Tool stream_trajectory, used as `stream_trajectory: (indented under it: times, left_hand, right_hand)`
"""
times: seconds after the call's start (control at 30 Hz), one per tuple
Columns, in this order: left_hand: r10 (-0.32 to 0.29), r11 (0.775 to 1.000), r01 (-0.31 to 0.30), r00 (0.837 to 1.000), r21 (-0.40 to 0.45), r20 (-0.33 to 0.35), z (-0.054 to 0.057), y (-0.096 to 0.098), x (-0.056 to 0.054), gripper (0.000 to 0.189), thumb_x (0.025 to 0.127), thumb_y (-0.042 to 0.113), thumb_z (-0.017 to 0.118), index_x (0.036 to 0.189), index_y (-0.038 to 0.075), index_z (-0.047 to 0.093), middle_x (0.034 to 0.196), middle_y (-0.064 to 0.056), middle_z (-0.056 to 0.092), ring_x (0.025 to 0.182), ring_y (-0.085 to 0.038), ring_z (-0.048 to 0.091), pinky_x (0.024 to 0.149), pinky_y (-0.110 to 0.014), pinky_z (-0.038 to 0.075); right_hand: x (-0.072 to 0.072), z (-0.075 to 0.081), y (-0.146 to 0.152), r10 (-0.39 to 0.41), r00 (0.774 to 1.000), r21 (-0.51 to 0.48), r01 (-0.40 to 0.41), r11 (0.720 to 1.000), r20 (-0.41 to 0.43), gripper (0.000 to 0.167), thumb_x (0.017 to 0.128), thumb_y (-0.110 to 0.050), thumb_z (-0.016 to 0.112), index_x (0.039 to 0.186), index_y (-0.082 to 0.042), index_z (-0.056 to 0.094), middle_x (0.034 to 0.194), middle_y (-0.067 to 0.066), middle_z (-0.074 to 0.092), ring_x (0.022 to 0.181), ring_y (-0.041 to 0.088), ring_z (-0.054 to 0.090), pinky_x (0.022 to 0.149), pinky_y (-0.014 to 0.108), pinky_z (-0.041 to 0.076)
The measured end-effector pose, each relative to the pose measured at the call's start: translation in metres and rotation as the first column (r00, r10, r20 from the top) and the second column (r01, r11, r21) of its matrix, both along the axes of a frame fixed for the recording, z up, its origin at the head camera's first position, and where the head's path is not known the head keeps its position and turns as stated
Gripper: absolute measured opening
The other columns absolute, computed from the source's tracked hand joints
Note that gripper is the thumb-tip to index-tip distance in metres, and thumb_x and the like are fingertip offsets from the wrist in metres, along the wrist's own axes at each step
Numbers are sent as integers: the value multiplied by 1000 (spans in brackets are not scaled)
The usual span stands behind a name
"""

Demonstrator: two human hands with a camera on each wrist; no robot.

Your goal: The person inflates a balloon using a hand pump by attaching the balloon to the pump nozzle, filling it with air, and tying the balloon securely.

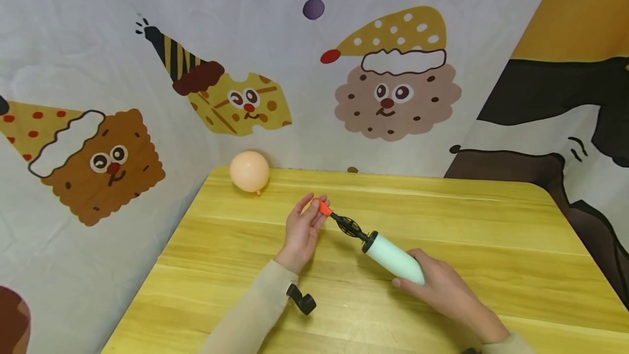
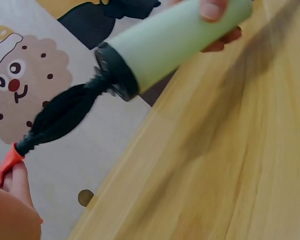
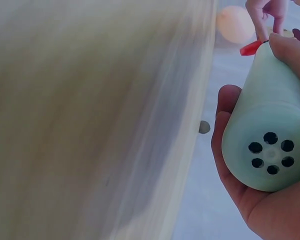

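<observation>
My right hand (image 1: 447, 288) grips a pale green balloon pump (image 1: 395, 258) by its rear end, thumb along one side. From the pump's black collar a slim black nozzle (image 1: 348, 226) with a ribbed bulge points toward my left hand (image 1: 301, 234). A limp orange-red balloon (image 1: 324, 208) sits over the nozzle tip, and my left thumb and fingers pinch it there. The left wrist view shows the balloon's neck (image 2: 12, 159) around the tip. In the right wrist view, the pump's rounded end (image 3: 272, 152) has a ring of several holes, with fingers wrapped round the body.
A blown-up peach balloon (image 1: 249, 171) with a tied knot rests at the table's far left corner. The wooden table (image 1: 221, 277) runs back to a cloth backdrop (image 1: 304, 152) printed with cartoon biscuits. A black strap piece (image 1: 302, 300) is on my left wrist.
</observation>
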State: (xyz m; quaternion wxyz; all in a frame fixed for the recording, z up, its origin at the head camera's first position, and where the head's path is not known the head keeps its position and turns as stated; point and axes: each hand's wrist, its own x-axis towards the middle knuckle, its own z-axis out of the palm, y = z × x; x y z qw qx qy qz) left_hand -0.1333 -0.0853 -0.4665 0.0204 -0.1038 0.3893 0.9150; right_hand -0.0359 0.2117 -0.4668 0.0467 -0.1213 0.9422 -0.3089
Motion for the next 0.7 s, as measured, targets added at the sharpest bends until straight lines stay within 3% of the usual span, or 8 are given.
stream_trajectory:
  times: [0.23, 0.43, 0.6, 0.7]
  left_hand:
    - [-9, 999, 4, 994, -44, -112, -1, 4, 4, 55, 99, -11, 59, 149, 2, 39, 132, -21, 64, 115, -23, 69, 103, -32, 53]
    - [85, 987, -106, 982, -120, -168, -3, 12, 6, 58, 95, -12, 65, 147, 4, 44, 129, -22, 63, 115, -25, 69, 105, -36, 52]
    - [103, 986, -120, 984, -114, -145, -4, 15, 7, 59, 97, -6, 66, 149, 6, 39, 128, -21, 61, 111, -25, 69, 100, -37, 55]
    - [72, 992, -78, 995, -102, -65, -4, 15, 9, 65, 100, 6, 68, 153, 6, 31, 127, -18, 59, 107, -23, 68, 95, -36, 55]
  right_hand:
    - [-1, 4, -11, -3, 1000, -42, 3, 999, 4, 66, 87, -55, 80, 129, -8, 61, 99, 1, 68, 79, 11, 57, 63, 30, 48]
    - [-3, 4, -21, -13, 1000, -60, 15, 998, 27, 69, 88, -55, 79, 132, -6, 59, 103, 4, 69, 80, 12, 58, 65, 32, 50]
    - [-2, 3, -29, -34, 999, -75, 37, 997, 35, 70, 87, -55, 79, 134, -8, 57, 105, 6, 69, 81, 14, 59, 66, 34, 50]
    - [-3, 1, -33, -48, 998, -87, 51, 995, 37, 69, 87, -53, 80, 134, -9, 57, 105, 6, 69, 82, 14, 60, 67, 34, 51]
